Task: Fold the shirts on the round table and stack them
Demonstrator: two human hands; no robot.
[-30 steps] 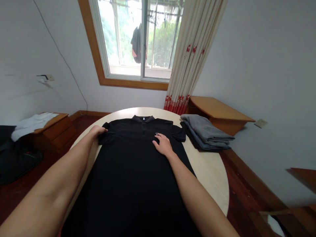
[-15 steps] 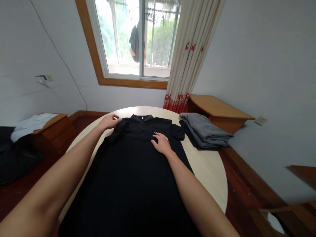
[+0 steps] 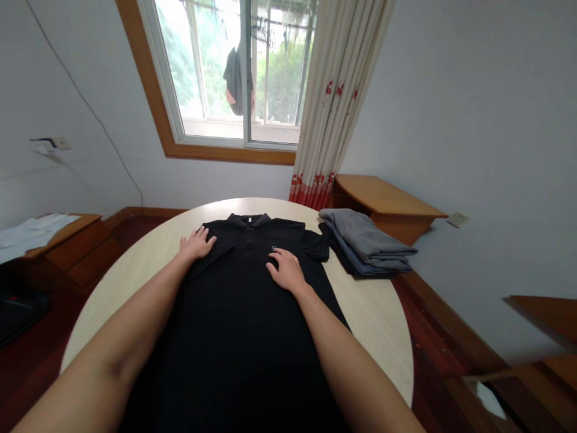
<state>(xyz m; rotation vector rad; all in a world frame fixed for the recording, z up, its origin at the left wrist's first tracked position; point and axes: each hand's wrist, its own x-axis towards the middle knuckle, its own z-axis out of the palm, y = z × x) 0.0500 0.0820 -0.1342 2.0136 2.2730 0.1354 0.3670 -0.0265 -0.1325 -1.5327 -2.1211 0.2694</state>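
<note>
A black polo shirt [image 3: 243, 313] lies face up on a round light wooden table [image 3: 374, 313], collar toward the window. My left hand [image 3: 197, 244] rests flat, fingers spread, on the shirt's left shoulder, where the sleeve is folded inward over the body. My right hand [image 3: 285, 270] lies palm down on the chest, just below a small logo. Neither hand grips any cloth.
A stack of folded grey and dark garments [image 3: 366, 242] sits at the table's right edge. Behind it stands a low wooden cabinet [image 3: 383, 201]. Another cabinet with white cloth [image 3: 27, 231] is at the left. A curtain [image 3: 331, 120] hangs beside the window.
My left hand carried the left sleeve inward, folded it over the shirt and now presses flat on it. My right hand stayed on the chest. The view shifted right.
</note>
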